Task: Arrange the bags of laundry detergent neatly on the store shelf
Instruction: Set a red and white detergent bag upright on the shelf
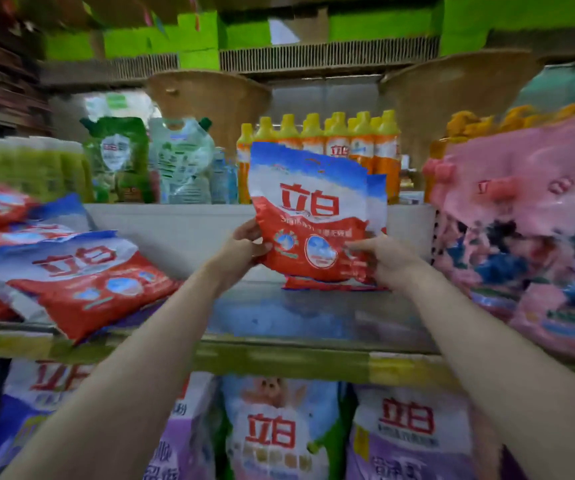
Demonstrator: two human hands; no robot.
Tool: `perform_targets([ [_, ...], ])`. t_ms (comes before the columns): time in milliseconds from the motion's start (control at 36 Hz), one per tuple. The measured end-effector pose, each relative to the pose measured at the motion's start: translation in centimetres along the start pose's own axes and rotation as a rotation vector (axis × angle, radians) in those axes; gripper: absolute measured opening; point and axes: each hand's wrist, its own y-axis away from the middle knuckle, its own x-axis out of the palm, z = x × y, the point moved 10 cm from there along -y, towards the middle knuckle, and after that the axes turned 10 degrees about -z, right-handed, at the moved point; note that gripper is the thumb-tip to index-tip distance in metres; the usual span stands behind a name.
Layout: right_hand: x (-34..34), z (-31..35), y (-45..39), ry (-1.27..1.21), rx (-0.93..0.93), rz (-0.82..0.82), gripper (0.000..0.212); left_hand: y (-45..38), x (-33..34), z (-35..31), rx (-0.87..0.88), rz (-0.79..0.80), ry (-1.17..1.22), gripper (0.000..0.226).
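A red, white and blue detergent bag (pixel 308 209) stands upright at the back of the middle shelf (pixel 279 317), held on both lower sides. My left hand (pixel 244 247) grips its lower left edge and my right hand (pixel 384 258) grips its lower right corner. A second matching bag (pixel 377 195) stands just behind it, mostly hidden. More bags of the same kind (pixel 81 275) lie flat and tilted in a pile on the left of the shelf.
Pink detergent bags (pixel 528 216) are heaped on the right of the shelf. Orange bottles with yellow caps (pixel 358 143) and green refill pouches (pixel 116 157) stand on the higher ledge behind. Purple and white bags (pixel 407 431) fill the shelf below. Bare shelf shows between the piles.
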Motion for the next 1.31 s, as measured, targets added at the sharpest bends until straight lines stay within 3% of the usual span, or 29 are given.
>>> perform_targets([
  [139,-4.3,3.0,-0.5,-0.02,-0.239,-0.202,0.037,-1.2,2.0,1.0,0.006,-0.11,-0.076,0.053],
  [222,-6.1,3.7,-0.7,0.049,-0.38,-0.303,0.033,-1.8,2.0,3.4,-0.058,-0.247,-0.137,0.04],
  [306,-7.6,1.1,-1.3,0.329,-0.39,-0.395,0.033,-1.5,1.3,5.5,-0.056,-0.387,-0.491,0.026],
  [361,-7.7,-1.6,-2.0,0.475,-0.32,-0.344,0.042,-1.2,2.0,6.8,-0.07,-0.324,-0.755,0.036],
  [444,-6.6,-2.8,-1.6,0.498,-0.232,-0.245,0.053,-1.2,2.8,7.4,-0.099,-0.258,-0.779,0.04],
  [556,-5.4,-2.7,-0.4,0.434,-0.132,-0.17,0.028,-1.1,3.1,7.3,-0.095,-0.237,-0.766,0.042],
  [639,-5.3,-2.7,0.3,0.477,-0.121,-0.156,0.037,-0.7,3.3,7.9,-0.135,-0.187,-0.703,0.061],
  [778,-5.9,-2.5,0.2,0.645,-0.17,-0.224,0.068,-0.4,3.2,7.8,-0.125,-0.196,-0.725,0.065],
  [944,-5.3,-2.6,0.1,0.814,-0.3,-0.251,0.073,0.4,2.7,6.3,-0.033,-0.275,-0.874,0.055],
  [1028,-5.8,-2.8,-0.2,0.885,-0.291,-0.303,0.071,0.5,1.7,5.2,0.027,-0.382,-0.982,0.037],
  [1139,-7.3,-3.1,-0.2,0.934,-0.216,-0.411,0.069,1.0,1.8,3.7,0.131,-0.461,-1.109,0.033],
  [1306,-7.7,-2.3,0.3,0.96,-0.249,-0.49,0.062,1.9,6.5,2.7,0.489,-0.22,-1.221,0.031],
])
